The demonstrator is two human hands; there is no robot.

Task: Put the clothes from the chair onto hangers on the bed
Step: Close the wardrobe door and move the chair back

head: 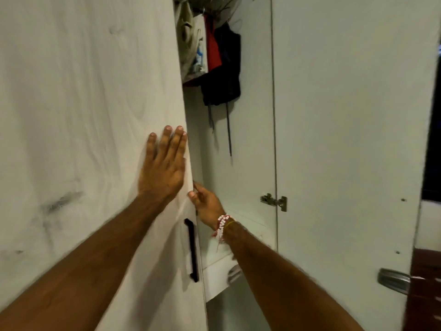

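Lowest in the frame, two bare forearms reach up from the bottom corners. At centre, the left hand [164,161] lies flat, fingers straight and close together, pressing on the face of the left wardrobe door [83,115]. Just below and to the right of it, the right hand [206,201] (a red-and-white bead bracelet [222,224] at its wrist) grips that door's free edge, thumb in front and fingers curled behind. A black bar handle [192,250] sits on the door beneath both hands, untouched.

Past the edge, a white shelf [222,275] juts out inside, and the right wardrobe door [346,139] stands open on a metal hinge [274,202]. Farthest off, at upper centre, hang a dark garment [224,68] with dangling cords, a red garment [212,51] and a pale bag [191,44].

The likely mishap is pinched fingers: if the flat palm drives the door shut while the right fingers wrap its edge, they could be caught against the shelf. The cords could be trapped too.

The chair, its clothes and the bed are nowhere in the frame. The thin shapes at the top edge may be hangers, but they are blurred and cut off. The right fingertips are hidden behind the door, and one frame cannot show which way the door is swinging.
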